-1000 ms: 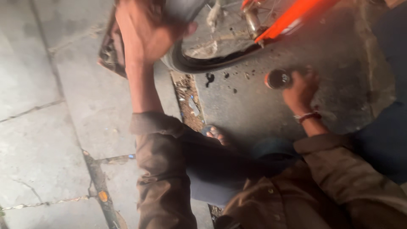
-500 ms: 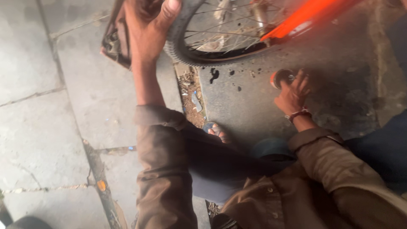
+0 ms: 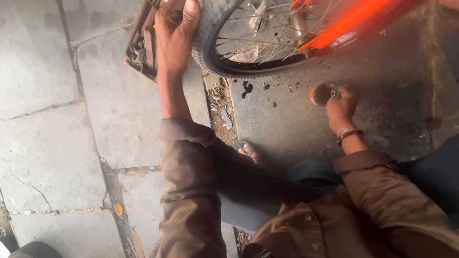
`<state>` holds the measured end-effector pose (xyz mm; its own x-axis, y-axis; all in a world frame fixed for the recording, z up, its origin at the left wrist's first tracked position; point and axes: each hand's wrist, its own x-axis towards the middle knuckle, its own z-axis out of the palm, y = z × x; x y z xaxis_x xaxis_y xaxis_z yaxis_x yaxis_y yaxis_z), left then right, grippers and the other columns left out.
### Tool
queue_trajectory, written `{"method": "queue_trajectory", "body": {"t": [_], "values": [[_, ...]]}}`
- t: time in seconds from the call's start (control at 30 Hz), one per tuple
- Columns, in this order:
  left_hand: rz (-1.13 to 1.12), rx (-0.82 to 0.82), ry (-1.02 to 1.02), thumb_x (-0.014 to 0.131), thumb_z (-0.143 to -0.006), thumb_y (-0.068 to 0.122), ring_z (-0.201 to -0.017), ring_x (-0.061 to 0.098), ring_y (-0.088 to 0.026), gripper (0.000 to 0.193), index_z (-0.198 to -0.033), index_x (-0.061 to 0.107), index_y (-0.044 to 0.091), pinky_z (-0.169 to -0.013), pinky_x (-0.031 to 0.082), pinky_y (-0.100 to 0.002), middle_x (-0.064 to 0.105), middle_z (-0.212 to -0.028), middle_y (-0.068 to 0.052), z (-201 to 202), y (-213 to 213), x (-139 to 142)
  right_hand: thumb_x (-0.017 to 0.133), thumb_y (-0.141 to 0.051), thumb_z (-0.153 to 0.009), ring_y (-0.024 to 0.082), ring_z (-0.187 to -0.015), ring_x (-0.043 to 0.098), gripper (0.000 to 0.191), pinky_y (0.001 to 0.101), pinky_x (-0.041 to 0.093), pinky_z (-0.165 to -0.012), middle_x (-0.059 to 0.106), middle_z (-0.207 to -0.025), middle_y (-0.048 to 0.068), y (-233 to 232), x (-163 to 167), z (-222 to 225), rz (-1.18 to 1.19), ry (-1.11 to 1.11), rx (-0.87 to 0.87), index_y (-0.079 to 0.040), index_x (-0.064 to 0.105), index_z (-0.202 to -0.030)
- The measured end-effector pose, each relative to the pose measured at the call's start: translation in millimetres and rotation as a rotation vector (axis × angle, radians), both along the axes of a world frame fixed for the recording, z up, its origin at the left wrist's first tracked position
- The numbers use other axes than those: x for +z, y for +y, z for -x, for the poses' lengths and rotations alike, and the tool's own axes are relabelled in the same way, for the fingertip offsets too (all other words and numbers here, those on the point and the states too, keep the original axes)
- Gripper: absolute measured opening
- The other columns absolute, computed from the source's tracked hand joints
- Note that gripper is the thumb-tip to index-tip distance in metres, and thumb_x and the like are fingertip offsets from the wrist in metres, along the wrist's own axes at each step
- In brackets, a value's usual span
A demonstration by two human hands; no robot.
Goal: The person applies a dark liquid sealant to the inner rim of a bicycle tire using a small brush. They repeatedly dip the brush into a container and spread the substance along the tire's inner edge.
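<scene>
A bike wheel point(image 3: 248, 43) sits at the top of the view. It has a grey bumpy tyre and thin shiny spokes. Only the lower part of it shows. The tyre comes down close to the dark stone floor point(image 3: 287, 124).

The left hand point(image 3: 174, 33) is on the tyre's left side. The palm is pressed on the rubber and the thumb lies up along the tyre. The fingers go past the top edge of the view, so I cannot tell if they wrap around it. The wheel is just to the right of this hand and touching it.

An orange bike frame point(image 3: 354, 21) runs across the wheel, up to the right. It looks blurry.

The right hand point(image 3: 340, 102) is lower down and to the right, below the tyre and apart from it. Its fingers are closed around a small round tin point(image 3: 320, 94) with an orange rim and a dark inside. The tin is at the left end of the hand, low over the floor. A red band is on that wrist.

Dark spots point(image 3: 247, 88) are on the floor under the tyre. A flat brown bag point(image 3: 141, 48) lies on the paving, left of the left hand. Toes point(image 3: 249, 152) peek out between the two brown sleeves.
</scene>
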<state>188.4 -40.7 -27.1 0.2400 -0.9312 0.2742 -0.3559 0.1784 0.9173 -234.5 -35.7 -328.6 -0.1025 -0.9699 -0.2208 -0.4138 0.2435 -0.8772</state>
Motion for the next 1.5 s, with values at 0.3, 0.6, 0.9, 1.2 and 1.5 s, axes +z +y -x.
{"method": "queue_trajectory", "body": {"t": [0.3, 0.6, 0.9, 1.2, 1.5], "values": [[0.071, -0.050, 0.078, 0.068, -0.108, 0.047, -0.084, 0.051, -0.008, 0.051, -0.109, 0.066, -0.005, -0.078, 0.045, -0.026, 0.062, -0.089, 0.003, 5, -1, -2, 0.073, 0.002, -0.080, 0.019, -0.097, 0.070, 0.010, 0.0387, 0.058, -0.081, 0.073, -0.107, 0.006, 24, 34, -154, 0.230, -0.198, 0.714, -0.008, 0.074, -0.078], [0.022, 0.011, -0.106, 0.060, -0.108, 0.054, -0.078, 0.044, -0.010, 0.058, -0.102, 0.063, -0.004, -0.072, 0.041, -0.029, 0.054, -0.080, 0.001, 3, -1, -2, 0.049, 0.020, -0.069, 0.020, -0.109, 0.055, 0.085, 0.0438, 0.044, -0.085, 0.061, -0.117, 0.002, 50, 46, -256, -0.690, -1.243, -0.233, -0.023, 0.047, -0.143], [0.050, -0.002, -0.127, 0.058, -0.109, 0.057, -0.080, 0.048, -0.011, 0.061, -0.107, 0.062, -0.004, -0.074, 0.044, -0.031, 0.057, -0.083, -0.001, 1, -1, -4, 0.048, 0.023, -0.063, 0.018, -0.095, 0.050, 0.106, 0.0431, 0.039, -0.084, 0.053, -0.111, 0.002, 38, 64, -279, -0.639, -1.303, -0.340, -0.033, 0.035, -0.152], [0.025, -0.009, -0.115, 0.057, -0.108, 0.057, -0.077, 0.043, -0.011, 0.060, -0.105, 0.062, -0.003, -0.070, 0.040, -0.030, 0.052, -0.079, 0.000, 1, 0, -4, 0.052, 0.022, -0.066, 0.014, -0.090, 0.049, 0.106, 0.0389, 0.041, -0.082, 0.051, -0.111, 0.001, 40, 59, -293, -0.607, -1.304, -0.337, -0.030, 0.034, -0.157], [0.011, 0.013, -0.160, 0.055, -0.108, 0.059, -0.074, 0.040, -0.010, 0.061, -0.093, 0.057, -0.001, -0.067, 0.035, -0.031, 0.047, -0.075, 0.001, 2, -1, -3, 0.051, 0.023, -0.065, 0.015, -0.087, 0.048, 0.122, 0.0356, 0.036, -0.075, 0.052, -0.117, 0.009, 57, 60, -288, -0.594, -1.244, -0.193, -0.037, 0.015, -0.165]]}}
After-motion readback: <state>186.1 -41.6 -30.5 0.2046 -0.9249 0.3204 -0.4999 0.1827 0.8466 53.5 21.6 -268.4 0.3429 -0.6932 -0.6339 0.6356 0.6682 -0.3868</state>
